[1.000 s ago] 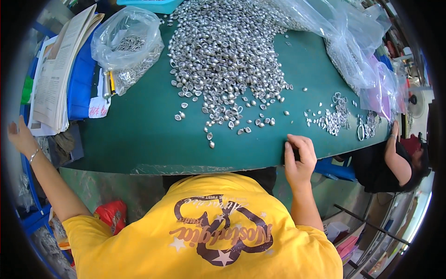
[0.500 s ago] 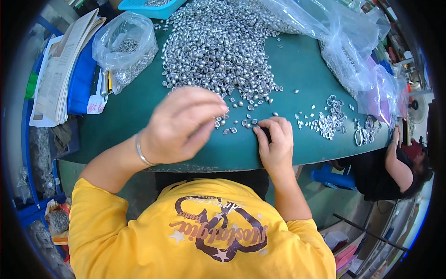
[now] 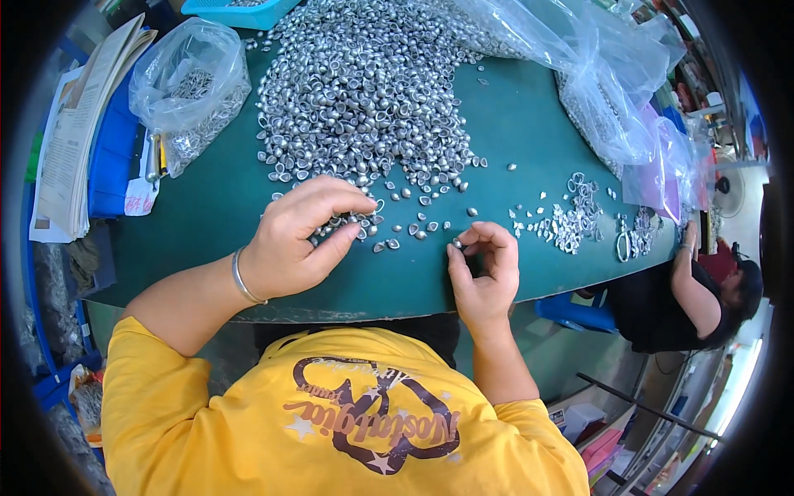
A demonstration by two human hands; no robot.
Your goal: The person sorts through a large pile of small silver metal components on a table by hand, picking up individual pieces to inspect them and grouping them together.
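Right hand [image 3: 484, 269] has a tiny silver piece [image 3: 456, 243] pinched at its fingertips, thumb and forefinger closed on it, just off the near edge of the green worktop [image 3: 513, 124] — too small to tell its exact shape. Over at nine o'clock from it, the left hand [image 3: 302, 240] is cupped down on the loose fringe of the big heap of silver caps [image 3: 364, 91], fingers curled together over a few strays; whether anything is actually gripped under there, you can't tell, the palm hides it. A thin bracelet [image 3: 240, 277] shows on that wrist. The heap spreads toward twelve o'clock, its far side cut off by the rim. At three o'clock of the right hand, a smaller scatter of bright bits and rings [image 3: 575, 219]. Beyond it, clear plastic bags [image 3: 612, 91] drape over the worktop's far right and cover part of the pile. At ten o'clock, a tied clear bag [image 3: 186, 78] holding more metal parts, with a stack of papers [image 3: 74, 140] beside it at the left edge. Top edge, a pale blue tray [image 3: 236, 10], mostly cropped. Lower right, another person [image 3: 695, 302] in dark clothes sits below the worktop's edge.
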